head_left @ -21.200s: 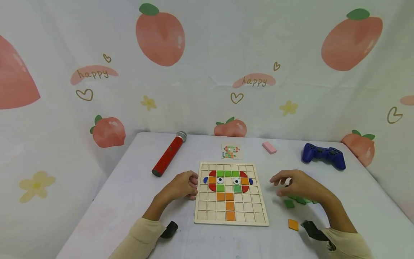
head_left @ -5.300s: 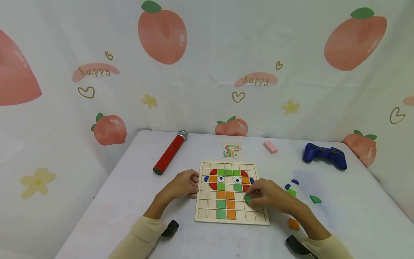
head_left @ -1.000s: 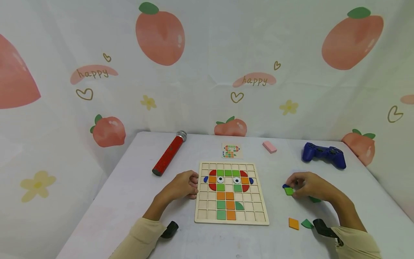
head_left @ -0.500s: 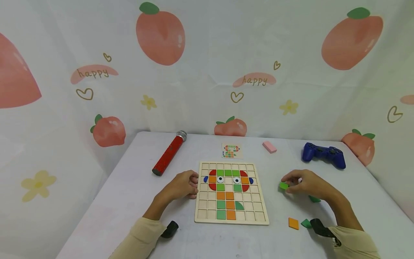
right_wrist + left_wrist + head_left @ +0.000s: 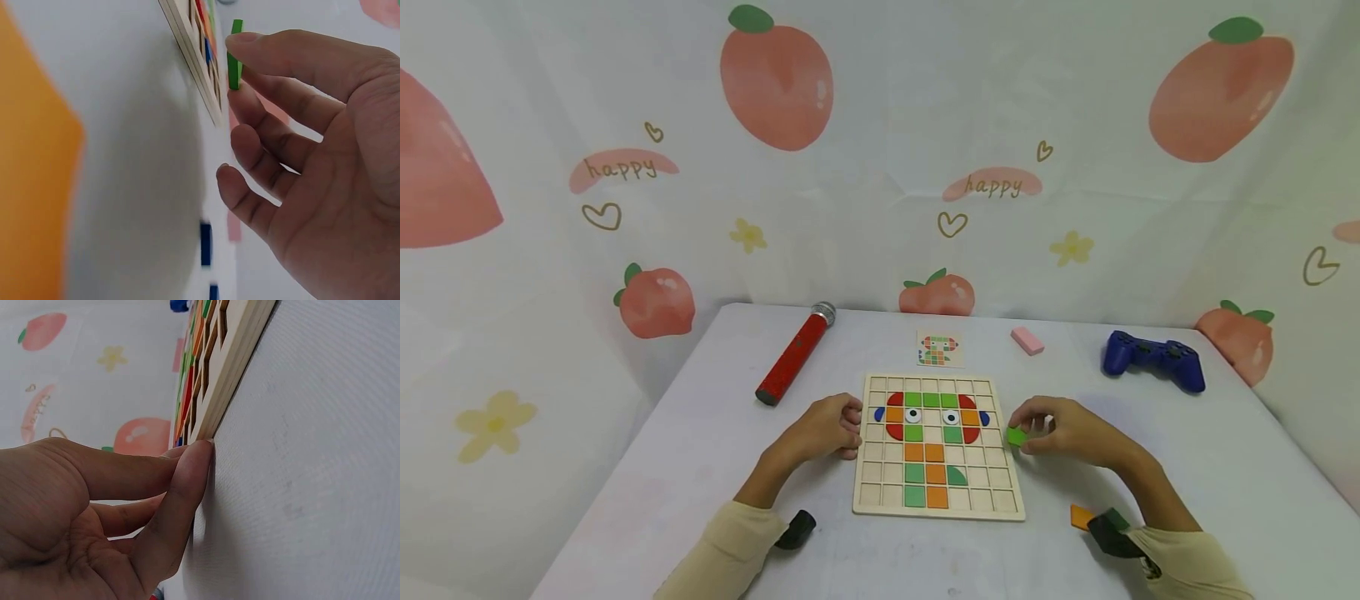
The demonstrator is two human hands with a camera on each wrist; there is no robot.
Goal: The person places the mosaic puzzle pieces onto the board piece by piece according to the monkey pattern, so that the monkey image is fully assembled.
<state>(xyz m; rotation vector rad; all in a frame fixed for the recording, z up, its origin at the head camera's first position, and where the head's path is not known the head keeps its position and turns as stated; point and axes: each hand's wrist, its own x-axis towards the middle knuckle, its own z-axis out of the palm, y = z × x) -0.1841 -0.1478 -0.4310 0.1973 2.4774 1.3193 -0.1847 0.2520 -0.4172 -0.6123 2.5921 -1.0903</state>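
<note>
A wooden grid board (image 5: 880, 504) lies mid-table, with red, green, orange and blue pieces and two eye tiles set in its cells. My left hand (image 5: 822, 429) holds the board's left edge; in the left wrist view, thumb and finger (image 5: 190, 465) meet at the board's rim. Just off the board's right edge, my right hand (image 5: 1071, 429) pinches a light green square tile (image 5: 1017, 437) between thumb and fingers. The right wrist view has this green tile (image 5: 235, 56) edge-on, raised above the table.
A picture card (image 5: 939, 348) lies behind the board. Around the table are a red microphone (image 5: 793, 354), a pink block (image 5: 1027, 340) and a blue game controller (image 5: 1153, 360). An orange tile (image 5: 1080, 517) is near my right sleeve. Blue pieces (image 5: 206, 244) lie under the right hand.
My right hand has carried the green tile left, from the loose pieces to the board's side. Over the longer span, green pieces were added beside the orange column. The left hand stayed put.
</note>
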